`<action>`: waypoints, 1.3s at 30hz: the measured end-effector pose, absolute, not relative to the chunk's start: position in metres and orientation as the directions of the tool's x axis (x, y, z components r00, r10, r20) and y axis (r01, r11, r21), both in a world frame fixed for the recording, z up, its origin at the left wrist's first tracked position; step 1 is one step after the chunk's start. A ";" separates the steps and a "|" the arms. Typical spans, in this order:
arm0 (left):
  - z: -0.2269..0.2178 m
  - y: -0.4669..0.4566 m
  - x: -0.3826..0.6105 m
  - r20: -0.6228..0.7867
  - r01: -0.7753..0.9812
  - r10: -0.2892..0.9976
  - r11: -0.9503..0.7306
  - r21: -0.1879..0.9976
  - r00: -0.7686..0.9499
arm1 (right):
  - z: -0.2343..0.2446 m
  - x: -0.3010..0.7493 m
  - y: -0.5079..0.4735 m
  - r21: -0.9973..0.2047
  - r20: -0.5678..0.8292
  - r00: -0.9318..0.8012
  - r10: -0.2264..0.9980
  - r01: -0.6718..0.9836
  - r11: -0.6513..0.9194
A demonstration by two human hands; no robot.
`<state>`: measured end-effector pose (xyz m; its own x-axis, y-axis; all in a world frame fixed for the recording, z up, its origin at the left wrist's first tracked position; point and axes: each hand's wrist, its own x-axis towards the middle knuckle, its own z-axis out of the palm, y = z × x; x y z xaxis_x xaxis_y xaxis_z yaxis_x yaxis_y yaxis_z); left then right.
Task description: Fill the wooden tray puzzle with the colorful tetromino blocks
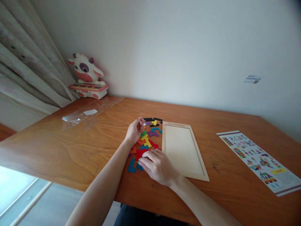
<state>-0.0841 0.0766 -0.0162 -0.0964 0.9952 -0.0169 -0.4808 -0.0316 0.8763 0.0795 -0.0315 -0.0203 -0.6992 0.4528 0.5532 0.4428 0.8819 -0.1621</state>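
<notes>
Lying at 9 o'clock from the shallow wooden puzzle tray (182, 150), the coloured puzzle pieces (147, 142) are crowding along its left side. The right hand (158, 166) is blocking the tray's 7 o'clock corner and several pieces, its fingers bunching together; I cannot tell whether its grip is pinching one. The left hand (135, 130) is curling its fingers by the heap's 10 o'clock edge, and what its grip is pinching, if anything, I cannot tell.

A printed pattern sheet (261, 163) is lying at 3 o'clock, well apart. At 10 o'clock a clear plastic bag (78, 117) is sprawling before a cow-shaped toy keyboard (89, 89).

The brown wood-grained table (58, 144) is meeting a pale wall (176, 56); a curtain (28, 62) is hanging at 10 o'clock.
</notes>
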 end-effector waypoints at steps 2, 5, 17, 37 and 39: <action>-0.010 0.076 -0.094 -0.041 -0.581 0.993 -0.033 0.813 -0.113 | -0.018 0.080 -0.030 -0.141 0.558 -0.677 0.480 0.492 0.859; -0.004 0.074 -0.111 -0.074 -0.789 0.989 -0.057 0.611 -0.128 | -0.016 0.078 -0.029 -0.086 0.542 -0.693 0.475 0.516 0.852; -0.011 0.075 -0.126 -0.159 -0.871 0.965 -0.111 0.479 -0.210 | -0.028 0.074 -0.040 -0.087 0.454 -0.877 0.156 0.131 0.988; -0.007 0.079 -0.107 -0.103 -0.706 0.962 -0.111 0.699 -0.254 | -0.030 0.071 -0.043 -0.209 0.451 -0.864 0.223 0.141 0.968; -0.006 0.078 -0.104 -0.085 -0.690 0.966 -0.113 0.715 -0.246 | -0.029 0.071 -0.043 -0.222 0.441 -0.869 0.226 0.138 0.965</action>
